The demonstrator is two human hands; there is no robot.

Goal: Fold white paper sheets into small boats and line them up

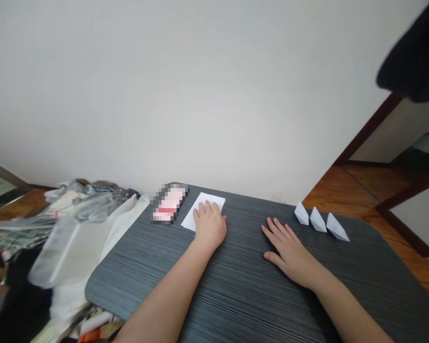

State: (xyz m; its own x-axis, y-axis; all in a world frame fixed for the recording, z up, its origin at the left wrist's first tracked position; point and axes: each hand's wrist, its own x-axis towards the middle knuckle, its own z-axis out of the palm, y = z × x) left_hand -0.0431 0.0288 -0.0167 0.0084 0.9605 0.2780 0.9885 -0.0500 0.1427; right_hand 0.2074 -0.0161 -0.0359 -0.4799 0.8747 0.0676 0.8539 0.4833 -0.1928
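Observation:
My left hand (209,223) rests on white paper sheets (190,221), fingers stretched over their surface and covering part of them. On the dark table my right hand (289,252) lies palm down, fingers spread, holding nothing. Beyond it, toward the right end of the table, three folded white paper shapes (318,220) stand in a row, pointed at the top. They are apart from my right hand. Left of the sheets is a flat pixelated thing with a pink and red face (169,205), perhaps a phone; its detail is blurred out.
The dark wood-grain table (243,295) has rounded corners and stands against a white wall (207,95). A heap of clothes and clear plastic bags (75,233) lies along its left side. A blurred black object (414,57) hangs at the upper right, above the wooden floor (329,188).

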